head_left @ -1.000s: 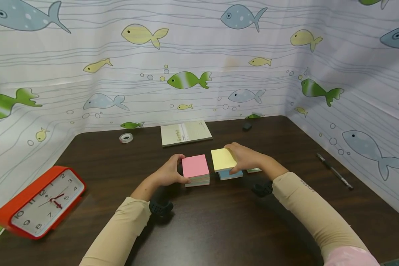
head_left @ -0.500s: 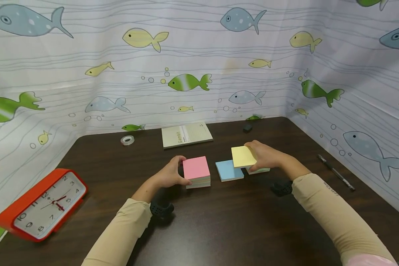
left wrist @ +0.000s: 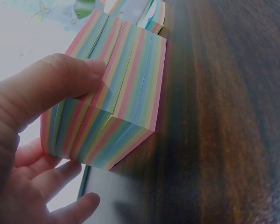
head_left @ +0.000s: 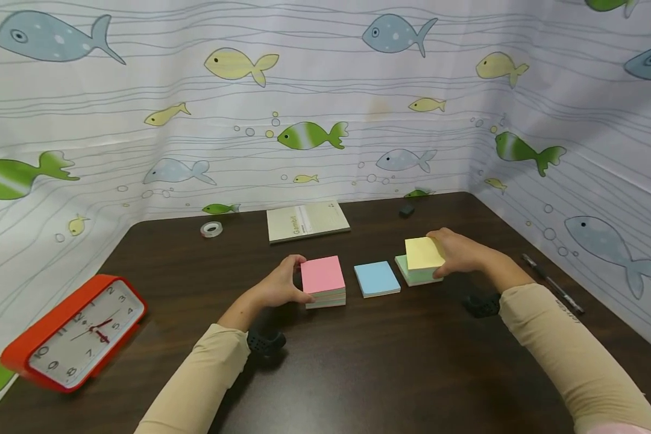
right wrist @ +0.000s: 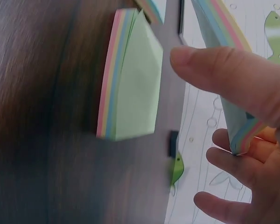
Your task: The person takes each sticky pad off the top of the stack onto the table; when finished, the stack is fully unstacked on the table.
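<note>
My left hand (head_left: 274,286) grips a thick stack of sticky notes with a pink top (head_left: 322,274), thumb at the near side. Striped pink, yellow, green and blue edges of that stack (left wrist: 126,70) fill the left wrist view. Farther right, my right hand (head_left: 460,252) pinches a thin yellow-topped sticky note pad (head_left: 424,252) between thumb and fingers. A gap shows in the right wrist view between this pad (right wrist: 219,21) and the green-topped sticky note pad (right wrist: 137,88) on the table. Between the two hands lies a blue-topped sticky note pad (head_left: 377,278).
A notebook (head_left: 307,220) and a roll of tape (head_left: 211,229) lie toward the back, with a small dark block (head_left: 406,211) to their right. A red clock (head_left: 78,331) stands at the left. The pen (head_left: 552,283) lies near the right edge.
My right hand has carried the yellow-topped pad rightward, from over the blue-topped pad to over the green-topped one, leaving the blue top uncovered. My left hand stays on the pink-topped stack.
</note>
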Motion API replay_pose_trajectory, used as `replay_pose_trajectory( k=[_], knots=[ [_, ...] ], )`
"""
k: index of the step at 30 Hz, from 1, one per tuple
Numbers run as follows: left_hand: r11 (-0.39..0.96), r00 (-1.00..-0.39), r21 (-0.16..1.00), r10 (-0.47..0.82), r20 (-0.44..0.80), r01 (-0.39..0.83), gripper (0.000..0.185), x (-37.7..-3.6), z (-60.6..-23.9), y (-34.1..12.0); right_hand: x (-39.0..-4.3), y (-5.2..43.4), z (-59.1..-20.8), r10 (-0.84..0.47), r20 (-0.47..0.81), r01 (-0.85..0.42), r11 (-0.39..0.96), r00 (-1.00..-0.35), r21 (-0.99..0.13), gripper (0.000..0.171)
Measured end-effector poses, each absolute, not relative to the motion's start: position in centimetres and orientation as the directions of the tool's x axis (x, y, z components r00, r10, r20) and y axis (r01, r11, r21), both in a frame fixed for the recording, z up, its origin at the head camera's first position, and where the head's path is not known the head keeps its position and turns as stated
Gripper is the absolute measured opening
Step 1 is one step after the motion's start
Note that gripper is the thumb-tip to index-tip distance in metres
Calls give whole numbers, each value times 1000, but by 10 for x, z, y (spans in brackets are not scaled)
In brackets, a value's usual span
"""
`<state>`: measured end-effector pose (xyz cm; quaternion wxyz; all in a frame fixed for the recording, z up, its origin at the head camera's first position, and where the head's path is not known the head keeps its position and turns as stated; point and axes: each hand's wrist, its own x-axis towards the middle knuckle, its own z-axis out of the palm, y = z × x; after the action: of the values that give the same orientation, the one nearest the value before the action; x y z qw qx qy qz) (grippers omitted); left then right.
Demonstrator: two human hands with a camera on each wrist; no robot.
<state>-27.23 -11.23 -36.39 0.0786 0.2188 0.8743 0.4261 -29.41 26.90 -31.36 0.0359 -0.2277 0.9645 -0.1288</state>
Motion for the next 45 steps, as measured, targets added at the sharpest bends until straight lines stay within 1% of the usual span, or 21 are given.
replay_pose_trajectory(
  k=[10, 18, 22, 30, 34, 38, 41, 43, 45],
  knots=[
    [541, -889, 779, 455, 44, 316, 79, -272, -368, -108, -290, 302, -320, -413, -9, -399, 885, -911, -238, 88],
    [554, -895, 769, 442, 52, 318, 80, -271, -368, -108, -290, 319, -323, -383, 2, -376, 906, -924, -192, 86],
    [551, -894, 772, 445, 52, 319, 80, -271, -367, -108, -290, 325, -323, -370, -12, -363, 917, -929, -165, 86],
    [540, -891, 784, 453, 36, 306, 81, -271, -365, -109, -288, 336, -316, -331, -28, -328, 942, -943, -68, 85],
    [540, -892, 787, 451, 28, 298, 83, -270, -365, -111, -289, 337, -316, -333, -48, -331, 943, -942, -42, 84],
    [531, -888, 792, 458, 31, 301, 83, -271, -366, -112, -294, 337, -319, -326, -71, -327, 945, -943, -6, 79],
    [533, -890, 792, 455, 29, 298, 83, -271, -366, -113, -299, 334, -323, -303, -77, -307, 951, -950, 47, 75],
    [536, -894, 792, 448, 27, 293, 82, -271, -366, -113, -301, 332, -326, -288, -87, -296, 951, -954, 89, 77],
    [536, -895, 790, 446, 35, 297, 82, -270, -365, -113, -303, 330, -329, -276, -98, -288, 947, -956, 140, 84]
  ],
)
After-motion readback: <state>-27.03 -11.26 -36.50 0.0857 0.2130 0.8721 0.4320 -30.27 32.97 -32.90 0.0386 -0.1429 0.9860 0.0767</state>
